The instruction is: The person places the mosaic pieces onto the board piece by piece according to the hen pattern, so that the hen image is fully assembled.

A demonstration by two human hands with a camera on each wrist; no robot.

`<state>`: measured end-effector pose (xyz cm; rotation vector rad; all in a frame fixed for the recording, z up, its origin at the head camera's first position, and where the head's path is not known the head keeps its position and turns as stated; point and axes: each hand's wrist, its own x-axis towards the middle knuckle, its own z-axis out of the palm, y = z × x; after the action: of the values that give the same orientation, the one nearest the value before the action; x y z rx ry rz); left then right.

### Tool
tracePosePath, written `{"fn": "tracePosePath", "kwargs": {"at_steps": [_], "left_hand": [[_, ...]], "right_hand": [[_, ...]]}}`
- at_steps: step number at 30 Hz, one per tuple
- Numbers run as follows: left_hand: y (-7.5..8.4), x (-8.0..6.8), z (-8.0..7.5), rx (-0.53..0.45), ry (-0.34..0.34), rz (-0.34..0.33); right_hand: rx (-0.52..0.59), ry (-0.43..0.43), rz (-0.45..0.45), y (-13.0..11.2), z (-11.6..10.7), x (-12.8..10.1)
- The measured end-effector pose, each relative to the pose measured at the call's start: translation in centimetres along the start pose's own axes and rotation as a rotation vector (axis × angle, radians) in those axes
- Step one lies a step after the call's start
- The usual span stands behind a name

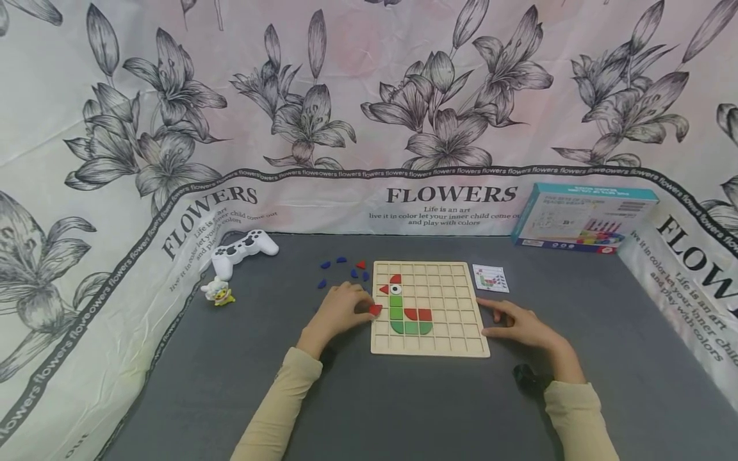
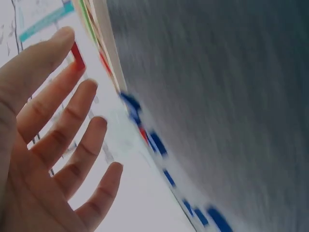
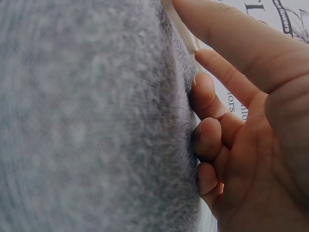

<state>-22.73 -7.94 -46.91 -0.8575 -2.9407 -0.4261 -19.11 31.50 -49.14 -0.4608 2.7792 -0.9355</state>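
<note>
A wooden grid board [image 1: 455, 339] lies in the middle of the grey table [image 1: 403, 403], with red, green and white pieces [image 1: 403, 312] set into a bird shape. My left hand [image 1: 340, 310] is at the board's left edge and pinches a small red piece [image 1: 375, 310] at its fingertips. The left wrist view shows that red piece [image 2: 77, 55] by the top fingertip, the other fingers [image 2: 82, 130] spread. My right hand [image 1: 516, 323] rests on the table against the board's right edge. Its forefinger touches the board edge [image 3: 186, 36] and its other fingers [image 3: 207, 135] curl on the cloth, holding nothing.
Loose blue pieces [image 1: 340, 272] and a red one [image 1: 360, 265] lie left of the board's top corner. A pattern card [image 1: 491, 278] and the puzzle box [image 1: 582, 218] sit back right. A white game controller [image 1: 245, 248] and a duck toy [image 1: 218, 292] are back left. Flowered cloth walls surround the table.
</note>
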Motion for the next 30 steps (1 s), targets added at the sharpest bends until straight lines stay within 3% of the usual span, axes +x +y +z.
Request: {"fn": "tracePosePath", "kwargs": {"at_steps": [7,14,24,30], "left_hand": [[2.8,0.7,0.8,-0.014,-0.007,0.064],[4.3,1.8,1.0,0.018,-0.031,0.113],[6.1,3.7,1.9,-0.013,-0.036,0.129],[7.6,4.5,2.5,0.013,-0.022,0.096]], "right_hand": [[0.006,-0.007,-0.001,-0.1,-0.1,0.1],[0.0,-0.006,-0.008,-0.1,-0.1,0.1],[-0.004,-0.006,-0.008,-0.2,-0.1,0.0],[-0.007,-0.004,0.004,-0.2,-0.1,-0.1]]}}
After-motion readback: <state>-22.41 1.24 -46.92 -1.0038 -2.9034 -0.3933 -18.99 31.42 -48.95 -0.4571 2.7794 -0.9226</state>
